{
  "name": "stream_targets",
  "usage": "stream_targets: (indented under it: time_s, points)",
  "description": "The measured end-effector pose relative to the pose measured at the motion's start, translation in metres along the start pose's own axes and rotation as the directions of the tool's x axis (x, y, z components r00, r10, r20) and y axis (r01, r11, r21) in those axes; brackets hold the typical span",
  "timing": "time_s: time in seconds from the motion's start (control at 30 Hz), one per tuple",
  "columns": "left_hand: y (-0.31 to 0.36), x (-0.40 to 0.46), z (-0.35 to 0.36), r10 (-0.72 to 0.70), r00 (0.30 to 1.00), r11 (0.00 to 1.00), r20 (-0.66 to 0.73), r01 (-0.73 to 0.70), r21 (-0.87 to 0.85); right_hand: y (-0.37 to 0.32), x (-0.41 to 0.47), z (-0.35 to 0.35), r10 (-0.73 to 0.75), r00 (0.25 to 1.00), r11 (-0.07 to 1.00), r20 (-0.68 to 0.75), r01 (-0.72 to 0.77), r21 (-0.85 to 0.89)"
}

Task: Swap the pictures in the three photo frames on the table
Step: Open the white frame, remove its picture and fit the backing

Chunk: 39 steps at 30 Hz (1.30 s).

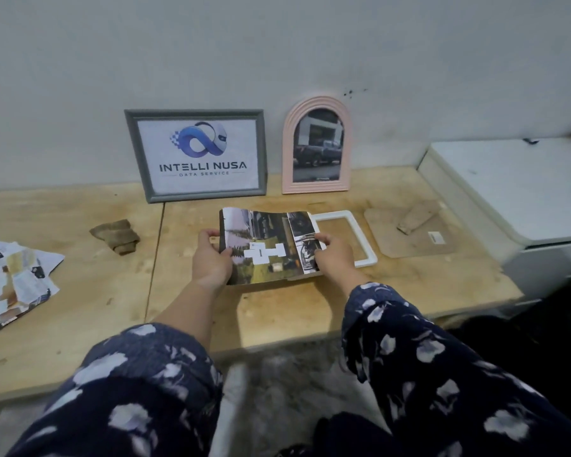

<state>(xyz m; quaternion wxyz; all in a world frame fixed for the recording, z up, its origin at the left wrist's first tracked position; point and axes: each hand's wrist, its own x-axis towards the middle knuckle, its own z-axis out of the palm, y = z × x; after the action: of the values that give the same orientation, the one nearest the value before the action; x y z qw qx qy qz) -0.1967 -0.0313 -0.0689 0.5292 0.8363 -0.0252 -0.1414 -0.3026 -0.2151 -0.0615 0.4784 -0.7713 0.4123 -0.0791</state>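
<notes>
Printed picture sheet (271,245) held low over table (96,291), centre, just in front of white frame (343,239) lying flat. Left hand (211,258) grips sheet's left edge, fingers curled; right hand (333,255) pinches right edge. Backing board (409,239) lies right of white frame. Grey frame (197,155), pink arched frame (316,145) upright against wall. Loose papers (10,278) far left

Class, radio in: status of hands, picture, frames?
Left hand and right hand grip picture. White frame flat, empty, backing off. Nothing in the way.
</notes>
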Motion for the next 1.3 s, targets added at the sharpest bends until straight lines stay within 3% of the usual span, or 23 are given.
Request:
stream_targets:
  time_s: [0.23,0.53,0.7,0.87,1.03,1.3]
  points:
    - [0.021,0.002,0.094,-0.008,0.999,0.992,0.044,0.003,0.123,0.038,0.064,-0.080,-0.009,0.999,0.986,0.045,0.016,-0.164]
    - [0.020,0.007,0.137,-0.119,0.991,0.947,0.055,0.097,0.306,0.065,0.097,-0.096,-0.041,0.990,0.970,0.135,0.072,-0.233]
    - [0.025,0.002,0.140,-0.061,0.998,0.778,-0.015,0.057,0.626,0.072,0.105,-0.096,-0.111,0.978,0.925,0.174,0.166,-0.343]
    - [0.025,-0.002,0.145,-0.037,0.997,0.677,0.061,-0.020,0.735,0.080,0.107,-0.091,-0.137,0.961,0.821,0.242,0.246,-0.515]
    - [0.026,-0.001,0.145,-0.010,0.996,0.644,0.090,-0.062,0.763,0.080,0.101,-0.088,-0.147,0.962,0.789,0.231,0.255,-0.559]
    - [0.059,0.015,0.171,0.114,0.961,0.659,0.250,-0.262,0.705,0.086,0.097,-0.116,-0.058,0.995,0.895,0.083,0.088,-0.437]
